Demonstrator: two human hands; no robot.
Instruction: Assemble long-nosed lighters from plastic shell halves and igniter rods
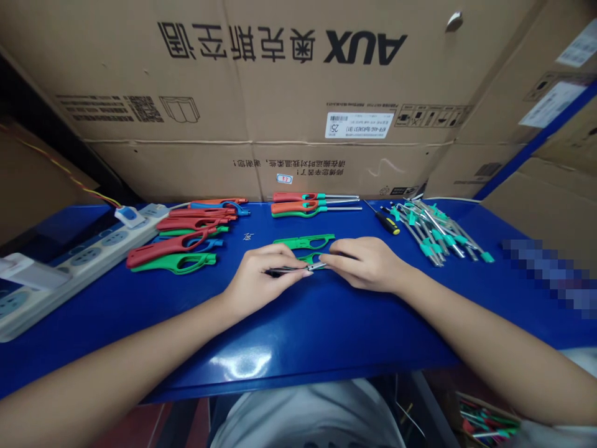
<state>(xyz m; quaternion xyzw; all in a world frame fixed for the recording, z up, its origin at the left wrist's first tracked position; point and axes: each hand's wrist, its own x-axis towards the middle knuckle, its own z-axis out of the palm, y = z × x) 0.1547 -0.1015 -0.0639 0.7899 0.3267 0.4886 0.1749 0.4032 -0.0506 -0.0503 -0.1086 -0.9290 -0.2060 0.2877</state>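
Left hand (263, 272) and right hand (366, 264) pinch a metal piece (318, 266) — partly hiding a green shell (303, 257); screwdriver (387, 223) right, power strip (96, 254) left.

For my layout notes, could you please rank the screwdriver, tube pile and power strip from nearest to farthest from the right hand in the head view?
1. Screwdriver, just beyond the right hand
2. Tube pile, to its right
3. Power strip, far left

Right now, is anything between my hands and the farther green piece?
Yes: the nearer green piece, partly hidden behind your left hand and right hand, lies just short of the farther green piece. Nothing else visible intervenes.
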